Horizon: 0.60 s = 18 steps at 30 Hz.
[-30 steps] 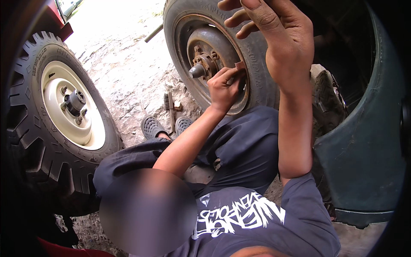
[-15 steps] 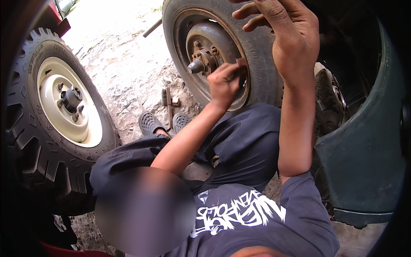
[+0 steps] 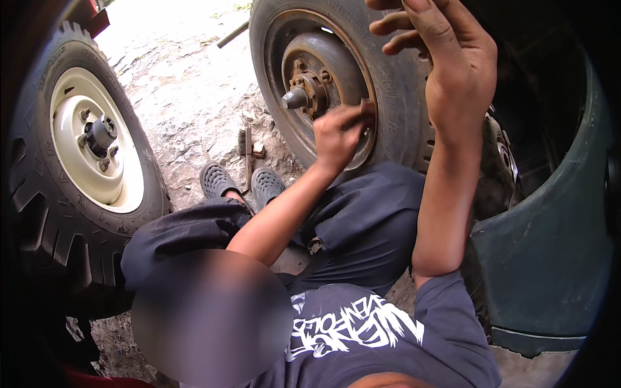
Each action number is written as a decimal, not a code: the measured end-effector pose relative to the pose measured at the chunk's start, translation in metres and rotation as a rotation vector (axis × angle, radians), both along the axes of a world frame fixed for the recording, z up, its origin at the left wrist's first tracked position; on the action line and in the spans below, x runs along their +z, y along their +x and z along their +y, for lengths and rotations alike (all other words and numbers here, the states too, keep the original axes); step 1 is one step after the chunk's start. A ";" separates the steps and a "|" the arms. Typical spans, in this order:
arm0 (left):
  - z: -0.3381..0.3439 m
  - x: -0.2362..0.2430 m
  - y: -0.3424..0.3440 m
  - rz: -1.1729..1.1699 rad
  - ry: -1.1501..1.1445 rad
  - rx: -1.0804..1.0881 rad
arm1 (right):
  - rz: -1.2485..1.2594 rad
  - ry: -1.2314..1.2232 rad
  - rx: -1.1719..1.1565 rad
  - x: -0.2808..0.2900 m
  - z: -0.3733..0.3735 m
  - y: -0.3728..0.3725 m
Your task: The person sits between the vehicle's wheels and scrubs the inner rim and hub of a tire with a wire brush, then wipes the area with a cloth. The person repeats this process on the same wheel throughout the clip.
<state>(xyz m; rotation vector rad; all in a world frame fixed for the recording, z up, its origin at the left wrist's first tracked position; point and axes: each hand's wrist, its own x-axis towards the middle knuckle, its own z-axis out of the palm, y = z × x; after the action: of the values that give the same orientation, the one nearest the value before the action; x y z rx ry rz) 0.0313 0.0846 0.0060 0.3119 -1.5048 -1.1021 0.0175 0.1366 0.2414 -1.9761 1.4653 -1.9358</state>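
At the lower right of a rusty wheel, the left hand is resting close to the outer edge, its fingers drawn together on a small brown scrap; blur is hiding the exact grip. The wheel is sitting inside a worn black tire, just beyond the person's dark trousers. Higher up, the right hand is reaching before the tire, fingers bent and apart; whether they are touching anything, I cannot tell. Grey clogs and a brush are lying on rough ground. A cream wheel is standing at left.
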 end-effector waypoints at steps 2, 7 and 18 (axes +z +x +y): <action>-0.023 0.025 0.000 -0.040 0.025 -0.026 | -0.010 0.040 0.001 0.005 -0.001 -0.001; 0.000 0.007 -0.003 -0.026 0.072 0.041 | 0.042 0.029 -0.001 -0.002 -0.004 0.006; -0.024 -0.162 0.014 -0.569 -0.322 -0.337 | -0.053 0.213 0.093 -0.019 -0.050 0.006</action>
<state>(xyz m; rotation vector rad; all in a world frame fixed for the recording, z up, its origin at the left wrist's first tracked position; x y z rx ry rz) 0.0451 0.0606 -0.1564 0.1528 -2.2751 -1.0527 0.0231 0.0863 0.2228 -1.8521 1.4690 -1.7030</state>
